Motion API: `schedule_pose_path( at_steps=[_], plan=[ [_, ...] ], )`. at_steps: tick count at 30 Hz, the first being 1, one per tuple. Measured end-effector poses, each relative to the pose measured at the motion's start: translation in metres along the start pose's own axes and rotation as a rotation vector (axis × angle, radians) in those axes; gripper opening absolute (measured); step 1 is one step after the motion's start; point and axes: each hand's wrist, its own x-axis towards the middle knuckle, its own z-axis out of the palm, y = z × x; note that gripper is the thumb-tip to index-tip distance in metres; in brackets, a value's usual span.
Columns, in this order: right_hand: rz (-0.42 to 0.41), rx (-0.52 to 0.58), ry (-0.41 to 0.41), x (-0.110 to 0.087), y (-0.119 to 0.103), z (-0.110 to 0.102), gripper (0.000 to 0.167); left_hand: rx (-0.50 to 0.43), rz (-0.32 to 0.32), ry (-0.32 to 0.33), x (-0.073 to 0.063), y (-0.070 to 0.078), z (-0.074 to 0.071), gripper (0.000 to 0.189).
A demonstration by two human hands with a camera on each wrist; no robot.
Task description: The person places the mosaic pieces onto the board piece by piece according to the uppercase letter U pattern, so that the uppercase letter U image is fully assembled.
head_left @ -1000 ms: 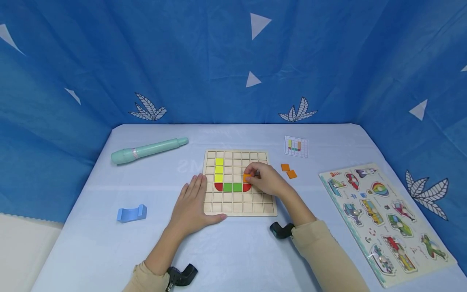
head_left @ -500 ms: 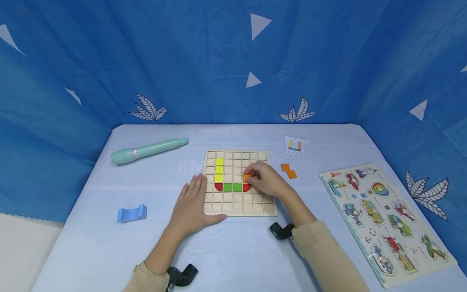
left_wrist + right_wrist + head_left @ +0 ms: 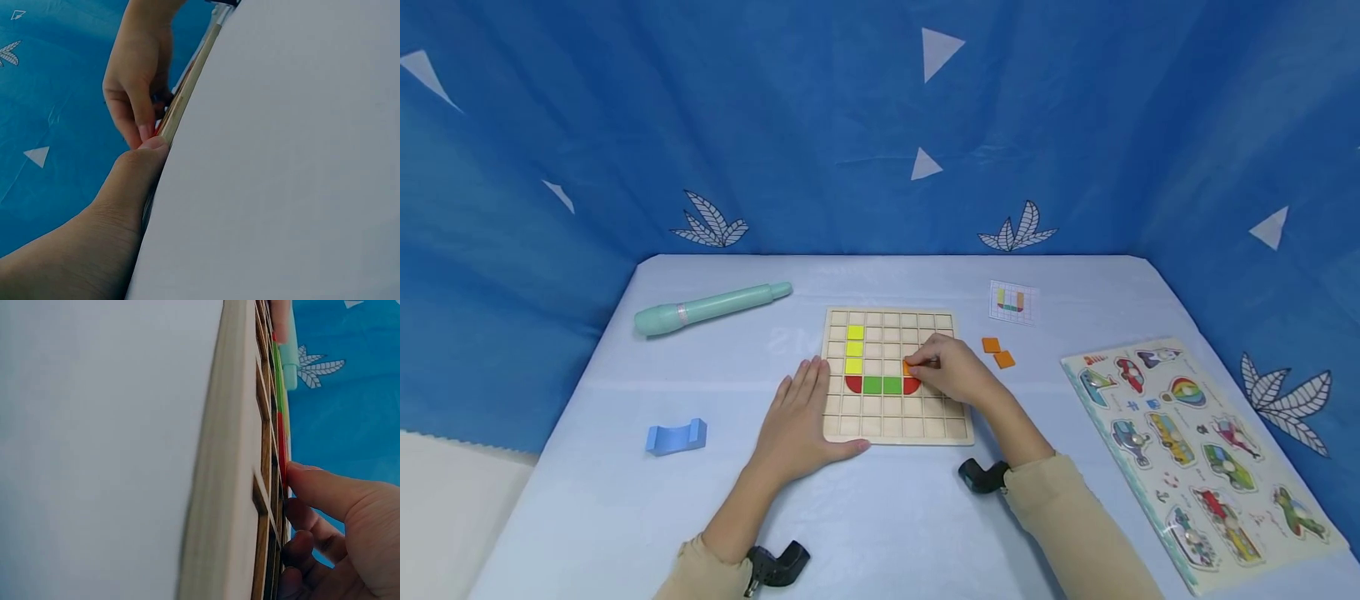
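A wooden grid board (image 3: 891,427) lies on the table in the head view. My left hand (image 3: 796,429) rests along its left side with straight fingers, the thumb at the front edge. My right hand (image 3: 957,371) pinches an orange square tile (image 3: 907,371) at the board, partly hidden under the fingertips. Just in front of that tile is a red rounded corner tile (image 3: 912,386). Green square tiles (image 3: 892,386) link it to another red corner tile (image 3: 853,384), with a column of yellow tiles (image 3: 854,349) behind. The right wrist view shows curled fingers (image 3: 319,487) at the board.
Two loose orange tiles (image 3: 1003,359) lie right of the board, below a pattern card (image 3: 1012,302). A vehicle puzzle board (image 3: 1198,458) takes up the right side. At the left are a mint-green microphone-shaped stick (image 3: 715,309) and a blue curved block (image 3: 676,437).
My right fingertips have shifted slightly over the orange tile and cover more of it. My left hand stays at the board's edge. The head view has shifted a little.
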Motion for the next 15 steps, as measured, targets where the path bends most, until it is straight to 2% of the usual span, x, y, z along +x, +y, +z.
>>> schedule_pose_path(
  at_steps=[9, 15],
  plan=[
    [-0.048, 0.046, -0.015, -0.006, 0.007, -0.01, 0.026, 0.005, -0.009, 0.0, 0.0, 0.002, 0.0, 0.132],
    [-0.006, 0.075, 0.014, -0.011, 0.015, -0.023, 0.027, 0.006, -0.01, -0.002, 0.0, 0.002, 0.0, 0.131]
  ],
)
